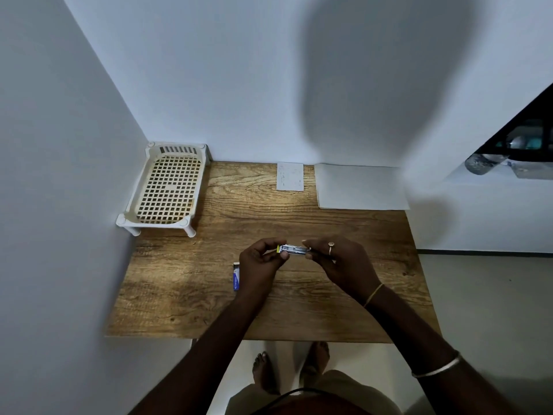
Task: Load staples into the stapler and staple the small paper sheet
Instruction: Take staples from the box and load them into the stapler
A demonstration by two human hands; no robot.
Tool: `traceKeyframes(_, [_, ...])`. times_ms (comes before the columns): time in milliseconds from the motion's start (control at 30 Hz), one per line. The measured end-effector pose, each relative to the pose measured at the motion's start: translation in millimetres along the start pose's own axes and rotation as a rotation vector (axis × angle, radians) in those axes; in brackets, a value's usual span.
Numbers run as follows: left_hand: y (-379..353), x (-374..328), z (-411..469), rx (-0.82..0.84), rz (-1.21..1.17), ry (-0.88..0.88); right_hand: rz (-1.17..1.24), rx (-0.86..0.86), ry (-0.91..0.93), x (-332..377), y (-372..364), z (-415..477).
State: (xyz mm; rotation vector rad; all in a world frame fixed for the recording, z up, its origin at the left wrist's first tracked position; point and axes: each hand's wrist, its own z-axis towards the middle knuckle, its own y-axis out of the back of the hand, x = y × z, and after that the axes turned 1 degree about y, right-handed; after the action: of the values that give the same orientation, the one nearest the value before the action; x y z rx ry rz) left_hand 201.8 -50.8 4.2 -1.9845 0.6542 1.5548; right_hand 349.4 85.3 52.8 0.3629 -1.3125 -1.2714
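Note:
A small metal stapler point(294, 250) with a yellow end is held above the middle of the wooden table point(185, 295). My left hand point(261, 263) pinches its yellow left end. My right hand point(338, 262), wearing a ring, grips its right end. A blue and white staple box point(236, 277) lies on the table just left of my left hand, partly hidden by it. The small paper sheet point(290, 176) lies flat at the table's far edge by the wall. Whether staples are in the stapler cannot be made out.
A white perforated plastic rack point(167, 187) stands in the far left corner. A larger white sheet point(360, 186) lies at the far right by the wall. Walls close off the left and back. The table's right edge drops to the floor.

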Motion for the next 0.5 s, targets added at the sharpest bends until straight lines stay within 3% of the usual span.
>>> traceKeyframes(500, [-6, -11, -3, -0.037, -0.082, -0.012, -0.217, 0.207, 0.124, 18, 5, 13])
